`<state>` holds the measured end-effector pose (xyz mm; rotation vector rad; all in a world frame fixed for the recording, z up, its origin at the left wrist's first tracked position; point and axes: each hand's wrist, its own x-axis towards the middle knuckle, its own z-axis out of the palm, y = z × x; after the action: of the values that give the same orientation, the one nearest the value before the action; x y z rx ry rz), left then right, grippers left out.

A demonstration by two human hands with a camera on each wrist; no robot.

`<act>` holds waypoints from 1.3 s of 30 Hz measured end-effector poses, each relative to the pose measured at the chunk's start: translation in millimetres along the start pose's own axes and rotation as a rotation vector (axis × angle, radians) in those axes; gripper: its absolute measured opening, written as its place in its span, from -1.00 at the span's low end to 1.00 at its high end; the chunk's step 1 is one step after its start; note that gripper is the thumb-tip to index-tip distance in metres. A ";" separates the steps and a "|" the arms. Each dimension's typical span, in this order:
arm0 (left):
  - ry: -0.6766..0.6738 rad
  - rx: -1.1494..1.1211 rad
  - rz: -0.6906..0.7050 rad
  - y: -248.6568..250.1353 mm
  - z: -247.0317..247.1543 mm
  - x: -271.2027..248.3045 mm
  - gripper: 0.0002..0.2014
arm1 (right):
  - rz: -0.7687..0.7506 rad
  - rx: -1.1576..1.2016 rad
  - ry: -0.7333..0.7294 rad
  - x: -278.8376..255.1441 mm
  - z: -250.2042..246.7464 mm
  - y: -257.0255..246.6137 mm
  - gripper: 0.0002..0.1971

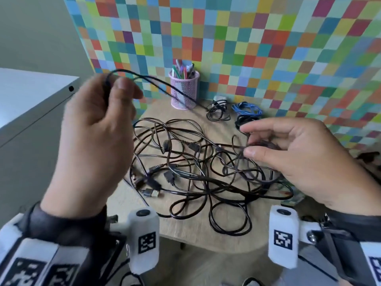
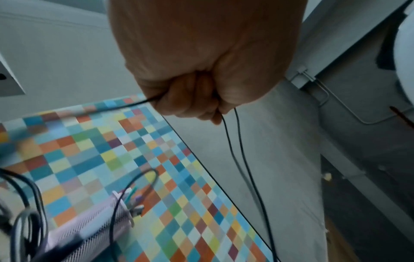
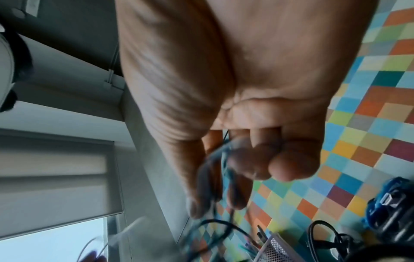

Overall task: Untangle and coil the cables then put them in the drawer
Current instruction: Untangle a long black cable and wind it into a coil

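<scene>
A tangle of black cables (image 1: 195,174) with several plugs lies on the wooden table (image 1: 206,238). My left hand (image 1: 112,89) is raised at the left and grips a thin black cable (image 1: 156,80), which loops over the fingers and runs down towards a small coiled black cable (image 1: 218,113). In the left wrist view the left hand (image 2: 190,102) is a fist, and two cable strands (image 2: 237,145) hang from it. My right hand (image 1: 250,142) hovers over the tangle's right side and pinches a black strand. In the right wrist view that blurred strand (image 3: 212,170) crosses the curled fingers (image 3: 282,168).
A pink mesh pen holder (image 1: 184,90) stands at the back of the table beside the coiled black cable. A coiled blue cable (image 1: 247,109) lies further right. A white cabinet (image 1: 31,104) stands to the left. A multicoloured checked wall (image 1: 268,48) backs the table.
</scene>
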<state>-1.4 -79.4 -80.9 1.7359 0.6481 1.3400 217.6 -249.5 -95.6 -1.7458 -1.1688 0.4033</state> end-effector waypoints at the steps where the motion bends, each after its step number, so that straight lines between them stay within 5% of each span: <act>1: 0.039 -0.037 -0.010 -1.6 -4.0 4.4 -0.76 | -0.002 -0.019 0.007 0.8 -0.5 1.7 -0.66; 6: 0.131 -0.144 -0.178 -12.2 -27.9 25.3 -0.71 | 0.034 -0.075 0.228 7.1 -12.3 13.3 -0.71; 10: 0.020 -0.083 -0.089 -1.2 -18.1 13.3 -0.79 | -0.038 0.055 0.261 2.4 -5.5 0.3 -0.75; 13: -0.154 0.012 -0.043 6.7 -7.9 0.4 -0.89 | -0.117 0.133 0.203 -2.7 10.9 -18.7 -0.65; 18: -0.548 0.057 0.053 33.5 6.9 -25.2 -0.90 | -0.122 0.270 -0.136 -14.6 48.7 -36.5 -0.08; 19: -0.618 0.089 0.088 40.0 8.9 -29.5 -0.89 | -0.144 0.312 -0.194 -15.2 55.1 -36.1 -0.18; 21: -0.683 0.111 0.133 47.5 9.2 -33.2 -0.87 | -0.231 0.319 -0.220 -13.0 61.8 -35.3 -0.70; 22: -0.661 0.099 0.157 48.5 8.3 -32.4 -0.86 | -0.237 0.315 -0.196 -11.4 60.0 -33.6 -0.89; 25: -0.383 0.060 0.159 39.9 -0.4 -20.3 -0.79 | -0.142 0.298 -0.003 -4.3 41.7 -21.6 -0.71; 30: -0.047 -0.087 0.020 18.4 -19.7 8.1 -0.80 | -0.028 0.081 0.218 5.5 11.8 4.0 -0.78; 36: -0.131 0.022 -0.060 10.3 -6.9 -0.8 -0.86 | 0.088 0.509 0.147 7.0 15.0 -1.8 -0.76; 39: -0.223 0.049 -0.074 15.9 -0.1 -10.6 -0.70 | 0.081 0.681 0.064 2.9 19.2 -14.7 -0.81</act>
<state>-6.0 -96.2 -73.0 1.8502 0.6160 1.0689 197.8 -235.7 -91.8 -1.1977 -0.7852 0.6950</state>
